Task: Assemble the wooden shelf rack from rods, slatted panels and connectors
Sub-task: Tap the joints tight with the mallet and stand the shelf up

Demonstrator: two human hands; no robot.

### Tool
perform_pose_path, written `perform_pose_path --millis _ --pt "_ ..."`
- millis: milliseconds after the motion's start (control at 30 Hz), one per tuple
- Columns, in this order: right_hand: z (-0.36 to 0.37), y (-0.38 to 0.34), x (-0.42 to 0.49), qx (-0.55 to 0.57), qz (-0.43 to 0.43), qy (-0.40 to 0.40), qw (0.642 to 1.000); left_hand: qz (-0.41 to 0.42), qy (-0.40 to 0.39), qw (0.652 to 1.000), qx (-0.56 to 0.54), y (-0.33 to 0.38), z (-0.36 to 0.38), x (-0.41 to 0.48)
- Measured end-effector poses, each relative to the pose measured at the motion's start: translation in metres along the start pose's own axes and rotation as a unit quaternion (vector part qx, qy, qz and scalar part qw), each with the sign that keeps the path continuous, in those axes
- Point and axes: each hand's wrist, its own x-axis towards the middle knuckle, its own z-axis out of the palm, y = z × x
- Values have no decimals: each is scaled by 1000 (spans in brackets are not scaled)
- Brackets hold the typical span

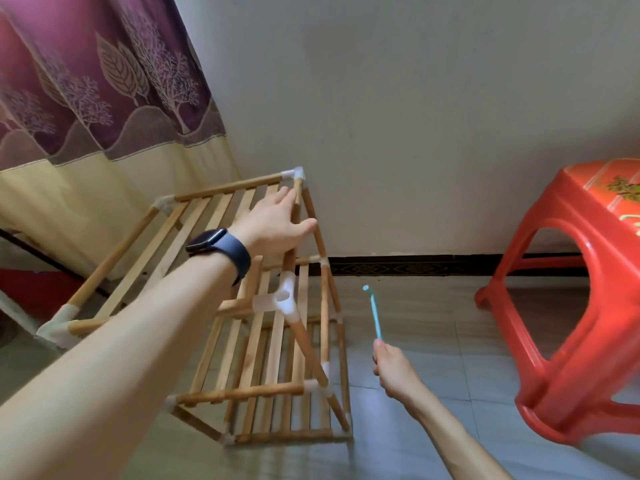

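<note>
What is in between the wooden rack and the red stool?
Between rack and stool, the head view shows the right hand gripping a blue stick, above bare floor tiles.

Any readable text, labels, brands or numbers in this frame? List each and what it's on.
No readable text anywhere.
red stool top: green and yellow print, blurred and cut by the frame edge; cannot tell if any of it is lettering.
watch face: dark, nothing displayed.
blue tool in the right hand: no marking visible.
wooden rack: no labels visible.
</note>
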Motion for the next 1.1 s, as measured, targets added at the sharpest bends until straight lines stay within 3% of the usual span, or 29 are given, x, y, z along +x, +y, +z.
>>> perform_pose_path --millis 67,233,367,467,567,600,700,733,800,867,933,967,1100 --pt "1 -20 18 20 -5 6 1000 -19 -11 1000 5 -1 7 17" --pt "3 -60 62 111 28 -13 993 -16 -12 988 -153 -5 28 27" --pt "5 -82 89 100 50 -45 993 -12 -1 986 -166 -8 33 27" --pt "5 -100 115 218 11 41 975 -10 7 986 -164 -4 34 27" --pt "14 -114 133 364 12 170 916 -8 10 986 -164 0 34 29" --pt "21 -112 137 378 28 158 912 -9 10 986 -164 0 33 30" --pt "35 -103 130 243 74 3 967 -7 7 986 -165 1 34 31" --pt "30 -102 133 260 92 4 961 -5 2 986 -165 1 34 30" --pt "17 -105 139 358 103 110 922 -4 1 986 -169 -1 34 31" --pt "15 -101 147 372 114 140 910 -8 2 984 -176 -4 33 31" --pt "20 -98 139 285 87 43 954 -8 2 984 -178 -6 33 31" --pt "22 -95 134 276 77 2 958 -8 0 984 -179 -6 33 29" --pt "23 -96 154 389 124 155 899 -9 5 985 -175 -7 33 27"
